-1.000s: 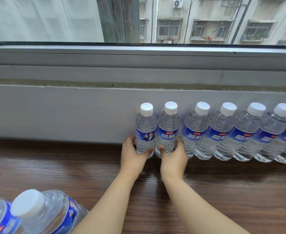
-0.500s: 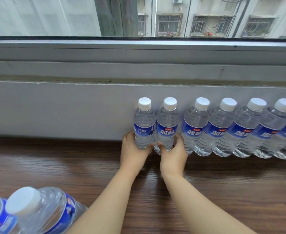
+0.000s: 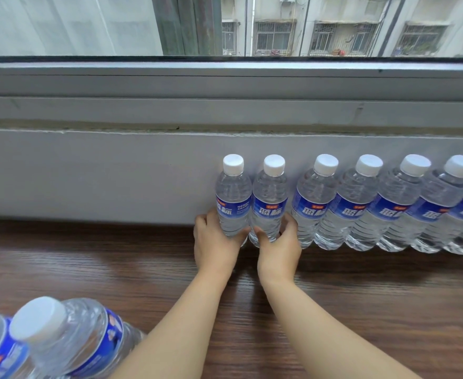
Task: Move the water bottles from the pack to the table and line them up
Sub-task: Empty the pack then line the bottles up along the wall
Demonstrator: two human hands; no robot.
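With the left hand (image 3: 216,242) and right hand (image 3: 278,246) each gripping a bottle, set both flush against the row (image 3: 383,206) on the table (image 3: 361,296).

i see soft, even daylight coming in through the window (image 3: 224,26) at the top, bright but not blown out. the wooden table (image 3: 88,263) carries a dull sheen and faint shadows beneath the row of bottles (image 3: 361,203). the wide lens bows the sill and tilts the bottles outward at the right edge. the near bottles (image 3: 61,340) at lower left are blurred.
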